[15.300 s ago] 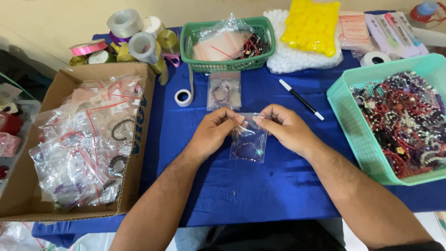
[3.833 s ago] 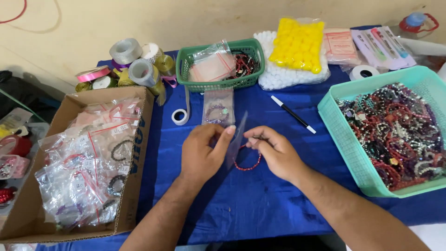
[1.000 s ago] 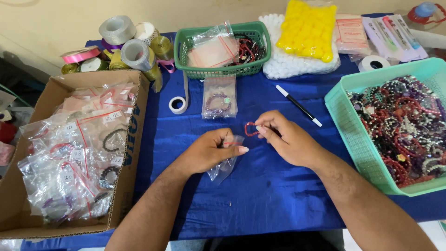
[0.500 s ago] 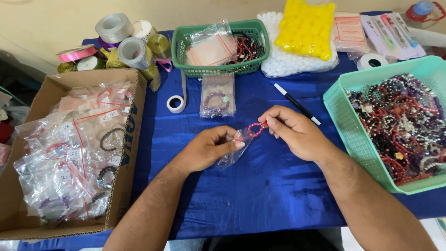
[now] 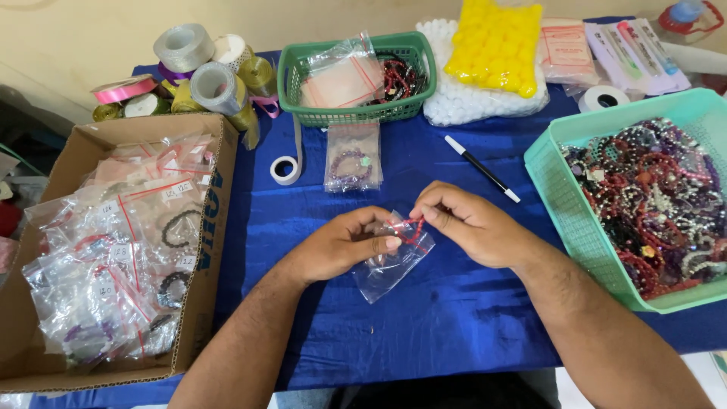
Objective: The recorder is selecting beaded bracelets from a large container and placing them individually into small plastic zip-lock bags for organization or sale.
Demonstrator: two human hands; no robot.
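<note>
My left hand [image 5: 344, 246] pinches the mouth of a small clear zip bag [image 5: 390, 266] lying on the blue cloth [image 5: 424, 333]. My right hand [image 5: 469, 226] grips a red bead bracelet [image 5: 410, 228] at the bag's opening; part of the bracelet is inside the bag. Both hands meet at the middle of the table. A bagged purple bracelet [image 5: 352, 157] lies just beyond them.
A cardboard box [image 5: 204, 303] of bagged bracelets stands at the left. A teal basket [image 5: 560, 197] of loose bracelets sits at the right. Behind are a green basket [image 5: 356, 113], ribbon rolls [image 5: 189, 72], a tape roll [image 5: 285, 168], a pen [image 5: 482, 168] and yellow and white balls [image 5: 492, 45].
The red bracelet has gone from above the bag's mouth down into the opening. My hands have drawn closer together over the bag.
</note>
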